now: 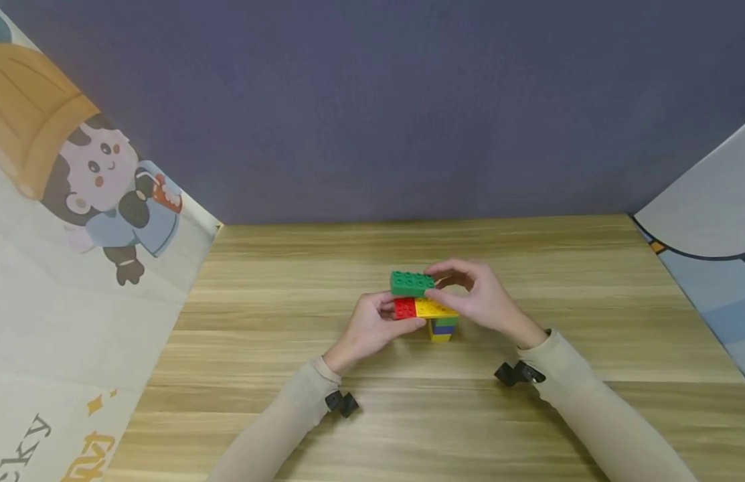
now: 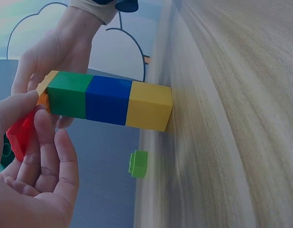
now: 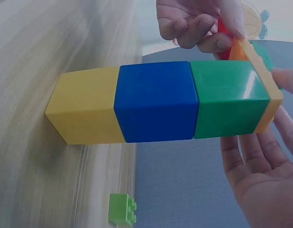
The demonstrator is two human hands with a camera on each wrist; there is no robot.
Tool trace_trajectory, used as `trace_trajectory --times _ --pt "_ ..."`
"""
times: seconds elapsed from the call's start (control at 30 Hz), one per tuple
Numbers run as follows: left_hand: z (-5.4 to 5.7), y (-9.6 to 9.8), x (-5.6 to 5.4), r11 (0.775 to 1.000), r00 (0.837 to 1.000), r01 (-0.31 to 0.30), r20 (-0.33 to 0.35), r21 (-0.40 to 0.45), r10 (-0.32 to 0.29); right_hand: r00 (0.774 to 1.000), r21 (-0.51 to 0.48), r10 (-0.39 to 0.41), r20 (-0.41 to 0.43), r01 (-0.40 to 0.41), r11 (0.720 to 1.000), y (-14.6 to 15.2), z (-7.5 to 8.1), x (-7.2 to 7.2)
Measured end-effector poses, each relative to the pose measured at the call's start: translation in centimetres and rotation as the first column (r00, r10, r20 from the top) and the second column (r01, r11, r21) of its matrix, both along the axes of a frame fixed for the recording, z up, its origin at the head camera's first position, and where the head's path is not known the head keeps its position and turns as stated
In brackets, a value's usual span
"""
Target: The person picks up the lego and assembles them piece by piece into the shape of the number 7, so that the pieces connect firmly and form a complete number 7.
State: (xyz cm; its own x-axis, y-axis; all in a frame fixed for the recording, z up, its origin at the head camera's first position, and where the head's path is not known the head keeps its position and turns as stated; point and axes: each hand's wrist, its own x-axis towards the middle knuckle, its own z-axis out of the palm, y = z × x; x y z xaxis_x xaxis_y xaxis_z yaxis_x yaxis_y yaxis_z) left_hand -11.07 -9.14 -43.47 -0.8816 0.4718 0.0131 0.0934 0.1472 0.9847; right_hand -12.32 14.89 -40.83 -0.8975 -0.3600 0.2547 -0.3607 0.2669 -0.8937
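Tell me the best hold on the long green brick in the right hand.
I'd pinch the long green brick near its right end, across its long sides, coming from the right: its near side is flat, studs cover the top, and the left hand lies to the lower left. The right hand pinches there.

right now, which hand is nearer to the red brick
Left: the left hand holds the red brick, while the right hand is off to its right, pinching the right end of the upper green brick.
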Motion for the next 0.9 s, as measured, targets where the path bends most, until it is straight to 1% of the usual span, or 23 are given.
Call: trace_trajectory --times 0.2,0.57,0.73,0.9 --pt "0.0 -0.1 0.0 1.0 1.0 0.007 -0.008 0.003 -0.007 1.0 -0.022 0.003 -0.014 -0.003 1.0 0.2 -0.2 0.3" --pt "0.1 0.0 0.2 1.0 1.0 -0.008 -0.008 -0.003 0.008 1.0 -0.062 0.01 -0.026 -0.012 0.998 0.4 -0.3 1.0" --pt "0.1 -0.1 0.2 1.0 1.0 -0.004 0.004 0.008 0.004 1.0 -0.054 0.013 -0.018 -0.014 0.998 0.5 -0.5 1.3" --pt "0.0 -0.2 0.2 1.0 1.0 0.008 -0.006 0.025 -0.008 1.0 -0.022 -0.005 -0.004 0.005 1.0 0.6 -0.6 1.8"
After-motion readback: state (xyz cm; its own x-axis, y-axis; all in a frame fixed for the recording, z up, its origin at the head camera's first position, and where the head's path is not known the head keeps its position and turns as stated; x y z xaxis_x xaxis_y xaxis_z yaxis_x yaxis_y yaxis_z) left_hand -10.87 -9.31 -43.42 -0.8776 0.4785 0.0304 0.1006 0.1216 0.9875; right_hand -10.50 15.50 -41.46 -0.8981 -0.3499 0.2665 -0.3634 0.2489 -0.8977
